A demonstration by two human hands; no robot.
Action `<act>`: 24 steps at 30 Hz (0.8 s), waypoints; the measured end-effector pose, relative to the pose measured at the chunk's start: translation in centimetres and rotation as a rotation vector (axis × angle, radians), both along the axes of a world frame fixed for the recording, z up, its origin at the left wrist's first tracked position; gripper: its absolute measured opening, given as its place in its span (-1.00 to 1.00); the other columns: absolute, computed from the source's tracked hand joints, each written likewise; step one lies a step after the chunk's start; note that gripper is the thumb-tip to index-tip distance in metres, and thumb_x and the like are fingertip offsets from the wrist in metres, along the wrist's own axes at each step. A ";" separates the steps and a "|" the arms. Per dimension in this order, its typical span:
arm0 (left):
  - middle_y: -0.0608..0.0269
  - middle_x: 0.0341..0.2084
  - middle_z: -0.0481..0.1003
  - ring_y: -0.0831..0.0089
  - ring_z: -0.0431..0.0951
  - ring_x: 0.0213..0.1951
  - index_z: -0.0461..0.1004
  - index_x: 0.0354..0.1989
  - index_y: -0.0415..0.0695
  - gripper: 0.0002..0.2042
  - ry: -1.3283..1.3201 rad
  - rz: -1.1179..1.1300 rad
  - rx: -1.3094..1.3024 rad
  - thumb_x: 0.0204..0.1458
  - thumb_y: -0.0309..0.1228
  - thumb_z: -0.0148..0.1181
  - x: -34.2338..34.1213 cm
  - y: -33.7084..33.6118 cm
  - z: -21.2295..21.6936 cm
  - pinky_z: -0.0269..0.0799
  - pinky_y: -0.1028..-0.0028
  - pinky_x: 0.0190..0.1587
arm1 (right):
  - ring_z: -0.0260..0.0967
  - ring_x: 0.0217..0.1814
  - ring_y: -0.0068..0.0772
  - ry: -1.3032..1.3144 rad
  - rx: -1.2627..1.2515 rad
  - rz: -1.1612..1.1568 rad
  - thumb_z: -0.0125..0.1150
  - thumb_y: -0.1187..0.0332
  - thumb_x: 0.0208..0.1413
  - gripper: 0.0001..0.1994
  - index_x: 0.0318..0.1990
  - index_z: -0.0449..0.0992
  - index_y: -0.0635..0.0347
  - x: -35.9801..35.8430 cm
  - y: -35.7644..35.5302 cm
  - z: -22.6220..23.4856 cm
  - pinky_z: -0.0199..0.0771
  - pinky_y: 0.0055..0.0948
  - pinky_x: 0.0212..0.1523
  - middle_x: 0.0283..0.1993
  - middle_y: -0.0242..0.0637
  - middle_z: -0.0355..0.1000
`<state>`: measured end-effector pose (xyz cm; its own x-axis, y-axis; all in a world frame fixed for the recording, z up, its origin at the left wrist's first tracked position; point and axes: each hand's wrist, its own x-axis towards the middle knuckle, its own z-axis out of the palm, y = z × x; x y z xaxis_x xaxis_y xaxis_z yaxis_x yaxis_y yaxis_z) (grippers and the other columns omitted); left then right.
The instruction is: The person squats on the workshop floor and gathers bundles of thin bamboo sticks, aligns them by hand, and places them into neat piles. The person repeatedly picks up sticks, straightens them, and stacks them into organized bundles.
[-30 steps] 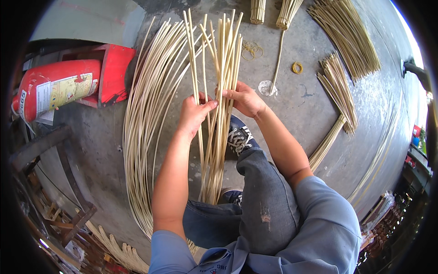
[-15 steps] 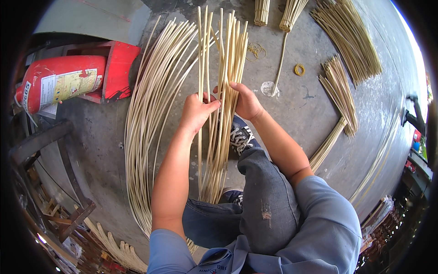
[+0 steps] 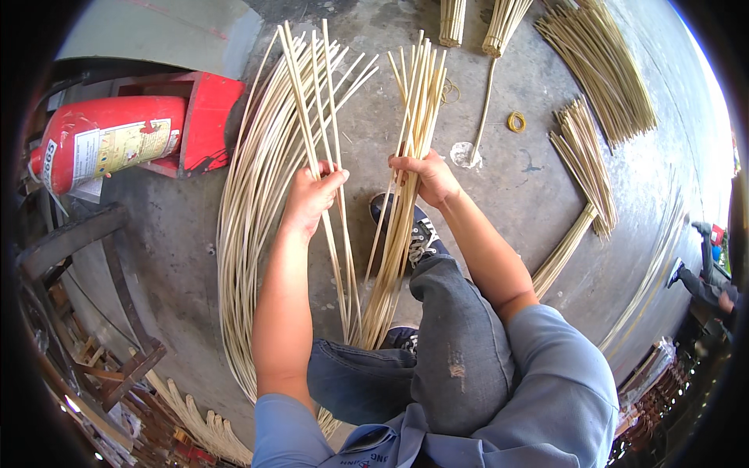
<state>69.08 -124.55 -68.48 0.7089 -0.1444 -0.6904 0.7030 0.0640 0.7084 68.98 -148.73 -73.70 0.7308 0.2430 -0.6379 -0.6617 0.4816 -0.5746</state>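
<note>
My left hand (image 3: 310, 199) is closed round a few long, pale rattan canes (image 3: 296, 97), which lean to the left at the top. A thicker bundle of rattan canes (image 3: 421, 97) stands nearly upright in my right hand (image 3: 431, 178), its fingers wrapped round the middle. The lower ends of both groups come together between my legs, beside my shoe (image 3: 422, 236). Left of my left arm, a large curved pile of loose canes (image 3: 243, 226) lies on the concrete floor; the held canes cross over its upper part.
On the left sit a red fire extinguisher (image 3: 109, 140) in a red holder and a dark frame (image 3: 74, 238). Cane bundles (image 3: 597, 66) lie at the upper right, near yellow rubber bands (image 3: 516, 122). A person's leg (image 3: 698, 288) shows at the far right.
My hands have moved apart: the left hand has drawn a few canes leftward, away from the bundle in my right hand. A person's legs have appeared at the far right.
</note>
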 end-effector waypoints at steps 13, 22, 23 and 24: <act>0.30 -0.32 0.58 0.63 0.35 -0.50 0.51 -0.17 -0.15 -0.85 -0.129 0.009 0.024 0.26 -0.33 0.21 0.0 1.2 -1.1 0.36 0.49 -0.34 | 0.38 -0.39 -0.50 -0.043 0.036 0.006 0.46 0.51 0.00 -0.75 -0.20 0.50 0.22 0.0 0.8 1.0 0.44 -0.44 -0.35 -0.34 -0.35 0.46; 0.51 -0.53 0.38 0.80 0.23 -0.59 0.45 -0.14 -0.15 -0.75 -0.001 -0.123 -0.007 0.11 -0.39 0.40 0.1 -4.0 0.2 0.05 0.68 -0.60 | 0.45 -0.37 -0.45 -0.047 -0.067 0.037 0.42 0.51 0.03 -0.77 -0.18 0.51 0.28 0.0 0.6 1.4 0.50 -0.42 -0.32 -0.34 -0.30 0.51; 0.51 -0.53 0.42 0.80 0.24 -0.59 0.46 -0.14 -0.17 -0.71 -0.008 -0.156 -0.001 0.04 -0.42 0.46 0.1 -4.1 0.3 0.06 0.68 -0.58 | 0.48 -0.32 -0.43 -0.032 -0.023 0.014 0.41 0.52 0.04 -0.77 -0.16 0.51 0.30 0.2 1.3 1.9 0.53 -0.41 -0.28 -0.31 -0.28 0.53; 0.49 -0.52 0.47 0.78 0.27 -0.59 0.48 -0.18 -0.16 -0.72 -0.018 -0.156 0.016 0.03 -0.41 0.47 0.0 -3.9 0.2 0.08 0.67 -0.57 | 0.52 -0.27 -0.40 -0.018 0.029 -0.007 0.40 0.52 0.05 -0.76 -0.13 0.51 0.31 0.3 2.4 2.5 0.56 -0.40 -0.24 -0.28 -0.25 0.55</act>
